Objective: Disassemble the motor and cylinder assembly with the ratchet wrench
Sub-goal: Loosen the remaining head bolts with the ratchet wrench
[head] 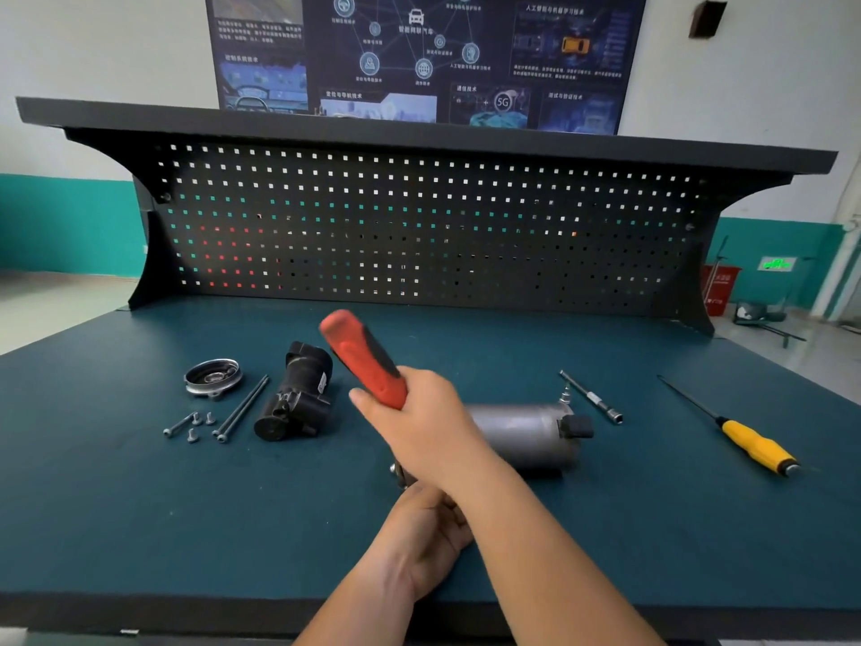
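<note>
Resting grey cylinder, raised red-handled wrench

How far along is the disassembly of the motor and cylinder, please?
Done: the end cap, black motor housing, long bolts and small screws lie loose on the mat. In hand: the right hand grips the ratchet wrench at the grey cylinder, which the left hand holds. Left: the cylinder itself.

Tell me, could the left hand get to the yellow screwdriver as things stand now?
Probably not directly. The left hand sits partly under the right forearm, at the near end of the grey cylinder, and the yellow screwdriver lies far right, past that arm.
</note>
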A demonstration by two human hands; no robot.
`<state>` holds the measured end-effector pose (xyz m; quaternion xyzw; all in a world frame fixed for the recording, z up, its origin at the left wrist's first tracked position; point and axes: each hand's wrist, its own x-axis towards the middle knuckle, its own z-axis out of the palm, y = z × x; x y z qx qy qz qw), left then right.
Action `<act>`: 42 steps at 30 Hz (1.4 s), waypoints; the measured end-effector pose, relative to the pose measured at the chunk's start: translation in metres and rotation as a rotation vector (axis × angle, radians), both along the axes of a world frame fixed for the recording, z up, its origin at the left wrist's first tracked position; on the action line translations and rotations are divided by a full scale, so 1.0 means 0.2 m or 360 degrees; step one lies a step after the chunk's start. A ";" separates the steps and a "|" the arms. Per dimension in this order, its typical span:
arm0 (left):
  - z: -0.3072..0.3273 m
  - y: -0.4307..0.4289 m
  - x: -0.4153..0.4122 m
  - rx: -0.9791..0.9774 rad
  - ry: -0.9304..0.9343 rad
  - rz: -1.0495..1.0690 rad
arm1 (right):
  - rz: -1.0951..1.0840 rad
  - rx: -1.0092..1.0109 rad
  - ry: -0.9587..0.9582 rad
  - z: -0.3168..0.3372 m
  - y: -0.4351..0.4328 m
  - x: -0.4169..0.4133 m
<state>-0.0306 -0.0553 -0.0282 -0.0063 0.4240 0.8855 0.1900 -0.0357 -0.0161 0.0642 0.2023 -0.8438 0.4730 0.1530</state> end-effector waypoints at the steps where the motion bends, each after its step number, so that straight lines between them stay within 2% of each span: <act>1: 0.00 0.00 0.00 0.0003 -0.0002 0.0001 | -0.0001 -0.0014 0.0004 0.00 0.00 0.00; 3: 0.00 0.00 0.00 0.0040 0.0010 0.0020 | -0.0056 -0.0206 -0.0011 0.01 0.03 0.00; 7: 0.00 0.02 0.00 0.0067 0.0006 0.0037 | -0.0162 -0.0830 -0.0115 0.01 0.13 -0.01; 14: 0.01 0.03 -0.01 0.0078 -0.0013 0.0060 | -0.0422 -0.2399 -0.0287 -0.08 0.34 0.01; 17: 0.01 0.03 0.00 0.0061 -0.0020 0.0064 | -0.0480 -0.2687 -0.0331 -0.15 0.37 0.03; 23: 0.02 0.02 0.01 0.0074 -0.0083 0.0058 | -0.0453 -0.2288 -0.0091 -0.08 0.30 0.05; 27: 0.01 0.02 0.01 0.0079 -0.0098 0.0025 | -0.0427 -0.1872 -0.0024 -0.04 0.24 0.03; 30: 0.00 0.03 0.00 0.0092 -0.0080 -0.0002 | -0.0375 -0.1344 0.0023 -0.03 0.19 0.02; 35: 0.00 0.01 -0.01 0.0066 -0.0043 -0.0120 | -0.0128 -0.0219 0.0130 -0.01 0.05 0.00; 37: 0.01 0.00 -0.01 0.0057 -0.0031 -0.0133 | -0.0028 0.0076 0.0123 -0.02 0.00 -0.01; 39: 0.01 -0.01 -0.01 0.0051 -0.0021 -0.0109 | -0.0008 0.0162 0.0121 -0.02 -0.02 -0.01; 42: 0.01 -0.01 -0.01 0.0047 0.0004 -0.0053 | -0.0071 -0.0103 0.0164 -0.02 0.02 0.00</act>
